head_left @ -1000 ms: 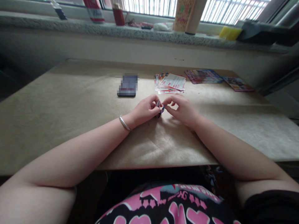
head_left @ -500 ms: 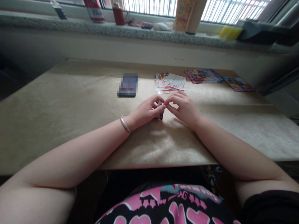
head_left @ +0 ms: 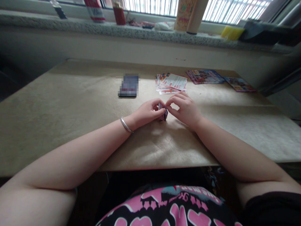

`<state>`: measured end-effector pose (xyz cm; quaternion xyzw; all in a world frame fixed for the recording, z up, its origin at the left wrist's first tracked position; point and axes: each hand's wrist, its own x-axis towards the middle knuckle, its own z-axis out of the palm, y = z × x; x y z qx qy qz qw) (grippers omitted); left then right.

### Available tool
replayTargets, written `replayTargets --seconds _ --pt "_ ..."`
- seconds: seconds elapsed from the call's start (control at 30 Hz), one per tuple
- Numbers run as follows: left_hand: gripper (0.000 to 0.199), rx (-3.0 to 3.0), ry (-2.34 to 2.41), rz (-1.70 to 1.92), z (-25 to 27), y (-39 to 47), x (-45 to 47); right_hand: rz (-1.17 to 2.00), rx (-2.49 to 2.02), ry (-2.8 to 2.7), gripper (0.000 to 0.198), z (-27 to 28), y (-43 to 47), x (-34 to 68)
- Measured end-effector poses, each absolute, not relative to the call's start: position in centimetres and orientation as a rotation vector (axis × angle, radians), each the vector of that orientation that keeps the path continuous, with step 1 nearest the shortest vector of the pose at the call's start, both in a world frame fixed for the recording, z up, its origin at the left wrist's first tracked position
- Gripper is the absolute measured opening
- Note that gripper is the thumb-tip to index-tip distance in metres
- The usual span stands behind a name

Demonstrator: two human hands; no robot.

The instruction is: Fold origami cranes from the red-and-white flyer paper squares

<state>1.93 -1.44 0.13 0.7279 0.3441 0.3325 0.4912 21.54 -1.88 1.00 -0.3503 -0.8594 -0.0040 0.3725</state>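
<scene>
Between my two hands is a small folded piece of printed paper [head_left: 163, 116], dark with purple and pink markings, held just above the table. My left hand [head_left: 149, 110] pinches it between thumb and fingers from the left. From the right, my right hand [head_left: 184, 108] has its thumb and index finger pressed together at the paper's upper edge. My fingers cover part of the paper, so its full shape is hidden. A fan of printed cards [head_left: 172, 83] lies just beyond my hands.
A dark, pixelated phone-like object [head_left: 129, 86] lies on the beige table [head_left: 70, 103], left of the cards. Colourful printed packs [head_left: 207, 77] lie at the back right, with another pack [head_left: 240, 84] beside them. Bottles and other items stand on the stone windowsill [head_left: 141, 33].
The folded paper has turned and shifted slightly right, so more of its printed side shows below my left thumb. Both hands stay in nearly the same place.
</scene>
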Motion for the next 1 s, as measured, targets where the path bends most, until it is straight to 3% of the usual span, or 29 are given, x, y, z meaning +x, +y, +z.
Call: replayTargets --seconds 0.3,0.63,1.0 --pt "0.017 1.761 0.902 0.856 -0.09 -1.02 1.93 -0.033 -0.938 -2.161 0.010 0.79 -2.23 21.09" --pt "0.035 1.523 0.688 0.915 -0.07 -0.97 1.88 -0.090 -0.899 -2.039 0.011 0.58 -2.06 20.88" --pt "0.026 1.609 0.819 0.920 0.06 -0.98 1.97 -0.082 -0.887 -2.015 0.011 0.19 -1.80 20.78"
